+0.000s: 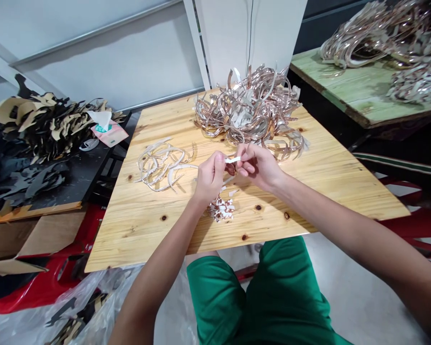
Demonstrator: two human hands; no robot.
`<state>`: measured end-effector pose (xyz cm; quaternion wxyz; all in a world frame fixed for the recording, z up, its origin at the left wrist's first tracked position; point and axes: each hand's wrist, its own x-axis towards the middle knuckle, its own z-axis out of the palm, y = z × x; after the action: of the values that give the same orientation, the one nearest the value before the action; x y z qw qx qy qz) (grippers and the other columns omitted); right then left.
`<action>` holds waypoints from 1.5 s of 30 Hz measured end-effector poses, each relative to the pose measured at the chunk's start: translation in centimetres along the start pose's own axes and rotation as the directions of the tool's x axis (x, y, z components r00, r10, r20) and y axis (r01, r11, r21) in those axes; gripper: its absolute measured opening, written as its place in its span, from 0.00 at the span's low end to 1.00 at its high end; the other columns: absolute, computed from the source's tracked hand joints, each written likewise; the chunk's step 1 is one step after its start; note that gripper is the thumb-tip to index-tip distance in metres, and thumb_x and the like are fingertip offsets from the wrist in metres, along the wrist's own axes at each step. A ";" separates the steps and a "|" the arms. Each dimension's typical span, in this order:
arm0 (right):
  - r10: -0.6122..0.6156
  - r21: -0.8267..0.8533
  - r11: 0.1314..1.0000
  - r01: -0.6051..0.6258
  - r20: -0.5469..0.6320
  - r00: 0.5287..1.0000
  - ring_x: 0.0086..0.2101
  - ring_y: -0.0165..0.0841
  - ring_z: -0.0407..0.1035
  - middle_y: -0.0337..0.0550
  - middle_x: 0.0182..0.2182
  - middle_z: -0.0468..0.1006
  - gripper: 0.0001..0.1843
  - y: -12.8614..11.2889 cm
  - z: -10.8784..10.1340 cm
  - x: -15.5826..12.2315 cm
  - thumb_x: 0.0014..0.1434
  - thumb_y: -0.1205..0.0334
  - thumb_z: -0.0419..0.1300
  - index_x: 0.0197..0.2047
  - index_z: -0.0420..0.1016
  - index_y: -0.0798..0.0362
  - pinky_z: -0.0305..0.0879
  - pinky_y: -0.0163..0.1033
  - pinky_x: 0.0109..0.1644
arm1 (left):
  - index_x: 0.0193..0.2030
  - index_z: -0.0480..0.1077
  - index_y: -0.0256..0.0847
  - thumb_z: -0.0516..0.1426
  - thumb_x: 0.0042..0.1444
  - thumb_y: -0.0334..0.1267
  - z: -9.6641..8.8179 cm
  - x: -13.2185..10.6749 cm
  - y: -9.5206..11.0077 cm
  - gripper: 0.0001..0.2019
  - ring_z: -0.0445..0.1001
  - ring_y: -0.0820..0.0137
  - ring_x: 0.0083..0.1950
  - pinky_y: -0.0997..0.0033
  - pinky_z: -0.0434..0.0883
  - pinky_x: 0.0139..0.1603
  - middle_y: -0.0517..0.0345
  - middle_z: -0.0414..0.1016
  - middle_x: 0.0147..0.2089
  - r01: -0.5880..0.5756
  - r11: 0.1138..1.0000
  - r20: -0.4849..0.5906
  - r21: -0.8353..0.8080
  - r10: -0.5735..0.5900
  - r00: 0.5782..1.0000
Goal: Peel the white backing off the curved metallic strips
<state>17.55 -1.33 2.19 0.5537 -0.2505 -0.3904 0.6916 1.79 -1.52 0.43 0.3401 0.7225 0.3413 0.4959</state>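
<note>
Over the middle of the wooden table, my left hand [211,177] and my right hand [256,165] meet, both with fingers pinched. Between them runs a narrow white strip [233,160], gripped at its left by the left hand and at its right by the right hand. Below the hands lies a small heap of short white and copper-coloured cut pieces [221,209]. Left of my left hand is a loose tangle of pale strips [160,163]. Behind my right hand rises a large pile of shiny rose-gold strips [251,108].
The wooden table [129,230] stands against a white panel. At left, a dark table [72,187] bears black and tan scraps [53,122] and a tissue pack [111,134]. An open cardboard box [32,239] sits below it. More shiny strips [373,33] lie on a green table [362,91] at right.
</note>
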 end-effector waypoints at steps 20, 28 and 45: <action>-0.175 -0.627 0.754 0.197 0.097 0.980 0.16 0.30 0.69 0.35 0.19 0.74 0.10 1.1 -0.1 -0.7 0.61 0.60 0.63 0.29 0.72 0.51 0.63 0.34 0.21 | 0.31 0.65 0.41 0.43 0.73 0.52 -0.4 -0.6 -0.3 0.23 0.65 0.70 0.33 0.68 0.66 0.38 0.58 0.66 0.31 0.028 0.998 -0.100 0.051 -0.023 0.995; -0.179 -0.615 0.752 0.236 0.155 0.972 0.20 0.29 0.65 0.36 0.22 0.72 0.11 1.4 0.1 -0.8 0.67 0.57 0.58 0.33 0.71 0.51 0.59 0.34 0.23 | 0.30 0.61 0.42 0.43 0.73 0.50 -0.5 -0.3 -0.9 0.22 0.65 0.69 0.34 0.68 0.64 0.39 0.60 0.64 0.30 0.131 0.989 0.017 0.068 -0.132 0.991; 0.022 0.081 0.997 -0.016 -0.068 0.997 0.18 0.24 0.51 0.28 0.18 0.56 0.13 0.3 0.7 0.2 0.55 0.61 0.67 0.26 0.67 0.52 0.45 0.27 0.17 | 0.31 0.63 0.42 0.50 0.68 0.57 0.1 -0.2 -1.5 0.22 0.66 0.69 0.37 0.69 0.70 0.43 0.58 0.65 0.34 0.229 0.947 -0.042 -0.227 -0.244 0.969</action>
<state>16.84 -1.34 2.37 0.5698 -0.2553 -0.3406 0.7030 1.59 -0.89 -0.89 0.4631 0.6163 0.3801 0.5112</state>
